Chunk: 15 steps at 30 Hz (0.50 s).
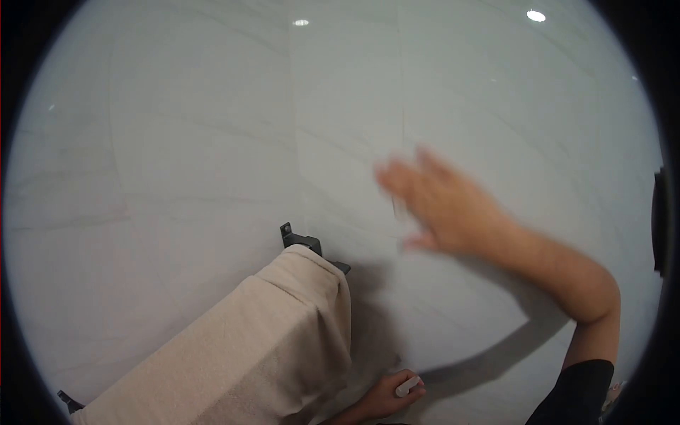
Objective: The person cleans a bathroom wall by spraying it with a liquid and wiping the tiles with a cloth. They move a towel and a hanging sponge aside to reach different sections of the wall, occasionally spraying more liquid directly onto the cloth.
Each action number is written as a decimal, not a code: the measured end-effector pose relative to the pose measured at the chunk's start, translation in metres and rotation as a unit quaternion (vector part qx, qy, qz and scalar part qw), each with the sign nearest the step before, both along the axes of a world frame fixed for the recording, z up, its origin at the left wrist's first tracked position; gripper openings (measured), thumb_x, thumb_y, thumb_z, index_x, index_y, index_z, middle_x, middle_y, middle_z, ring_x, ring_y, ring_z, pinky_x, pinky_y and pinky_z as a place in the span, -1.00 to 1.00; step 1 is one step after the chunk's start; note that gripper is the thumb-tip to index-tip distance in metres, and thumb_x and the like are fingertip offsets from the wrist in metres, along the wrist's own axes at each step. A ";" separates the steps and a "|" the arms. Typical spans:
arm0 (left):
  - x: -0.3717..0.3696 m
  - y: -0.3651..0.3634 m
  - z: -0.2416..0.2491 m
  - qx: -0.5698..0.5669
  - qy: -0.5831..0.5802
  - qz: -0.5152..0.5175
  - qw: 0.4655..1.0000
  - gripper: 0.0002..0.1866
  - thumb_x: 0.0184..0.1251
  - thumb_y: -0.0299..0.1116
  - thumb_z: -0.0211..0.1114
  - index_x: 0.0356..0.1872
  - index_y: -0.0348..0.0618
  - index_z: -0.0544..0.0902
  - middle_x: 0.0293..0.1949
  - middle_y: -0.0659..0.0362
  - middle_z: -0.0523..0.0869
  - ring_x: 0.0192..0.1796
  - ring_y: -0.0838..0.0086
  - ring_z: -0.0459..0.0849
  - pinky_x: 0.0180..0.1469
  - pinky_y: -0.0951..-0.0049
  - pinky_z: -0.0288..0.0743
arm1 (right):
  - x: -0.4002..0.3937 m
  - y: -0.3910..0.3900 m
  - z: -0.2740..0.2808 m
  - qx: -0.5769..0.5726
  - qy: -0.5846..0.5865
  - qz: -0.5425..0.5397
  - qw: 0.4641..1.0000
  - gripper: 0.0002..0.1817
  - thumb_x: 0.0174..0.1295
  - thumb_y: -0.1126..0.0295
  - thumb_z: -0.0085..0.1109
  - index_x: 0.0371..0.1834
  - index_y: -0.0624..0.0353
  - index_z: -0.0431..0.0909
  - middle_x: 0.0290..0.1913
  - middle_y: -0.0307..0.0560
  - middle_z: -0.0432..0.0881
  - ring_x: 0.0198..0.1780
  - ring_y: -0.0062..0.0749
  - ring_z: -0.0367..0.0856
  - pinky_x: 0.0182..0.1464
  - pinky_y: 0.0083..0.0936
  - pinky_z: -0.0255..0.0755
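Observation:
My right hand (450,209) reaches in from the right, blurred, its fingers stretched out in front of the pale marbled wall (191,163). A thin, light-edged sliver (398,207) shows just below its fingertips, too faint to name. Low in the view, my left hand (386,395) is closed around a small whitish piece with a rounded end (408,386). To its left hangs a beige towel (234,340), draped over a black wall-mounted rack (303,243).
Another black bracket (69,402) of the rack shows at the lower left. A dark object (660,223) stands at the right edge. Lamp reflections (536,15) shine high on the wall, and my arm casts a shadow on it.

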<state>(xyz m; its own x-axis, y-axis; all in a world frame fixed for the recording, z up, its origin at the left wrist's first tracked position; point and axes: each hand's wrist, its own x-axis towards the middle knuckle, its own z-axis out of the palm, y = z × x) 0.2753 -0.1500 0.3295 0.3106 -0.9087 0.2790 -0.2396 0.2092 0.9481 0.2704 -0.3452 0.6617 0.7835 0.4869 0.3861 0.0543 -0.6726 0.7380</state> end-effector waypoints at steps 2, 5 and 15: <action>-0.003 0.002 -0.002 0.010 0.005 0.002 1.000 -0.72 0.44 -0.20 0.39 -0.06 -0.19 0.63 -0.26 0.30 0.67 -0.17 0.67 0.59 -0.07 0.54 0.49 | 0.035 -0.013 0.077 -0.032 -0.190 0.050 0.980 0.04 0.23 -0.23 0.20 0.60 0.25 0.08 0.61 0.04 0.17 0.63 -0.12 0.10 0.64 -0.03 -0.12; -0.005 0.011 -0.002 0.020 0.021 0.026 0.999 -0.74 0.42 -0.23 0.41 -0.06 -0.19 0.64 -0.26 0.30 0.68 -0.17 0.67 0.60 -0.08 0.54 0.50 | 0.044 0.024 0.192 0.046 -0.334 -0.170 0.926 -0.06 0.52 -0.30 -0.39 0.62 0.36 -0.08 0.68 0.15 -0.08 0.70 -0.04 -0.23 0.68 -0.08 -0.36; 0.004 0.034 -0.006 0.017 0.063 0.112 0.992 -0.80 0.38 -0.40 0.44 -0.06 -0.16 0.64 -0.38 0.31 0.67 -0.40 0.70 0.62 -0.39 0.61 0.50 | 0.078 0.014 -0.007 -0.060 -0.111 0.036 0.991 -0.03 0.25 -0.25 0.16 0.54 0.25 0.21 0.61 -0.10 0.20 0.60 -0.27 0.15 0.65 -0.14 -0.10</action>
<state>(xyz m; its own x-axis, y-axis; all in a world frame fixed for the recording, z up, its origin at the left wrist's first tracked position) 0.2794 -0.1164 0.3240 0.5359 -0.8214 0.1951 -0.1559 0.1308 0.9791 0.3483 -0.3314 0.6550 0.6480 0.5909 0.4806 -0.0738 -0.5793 0.8118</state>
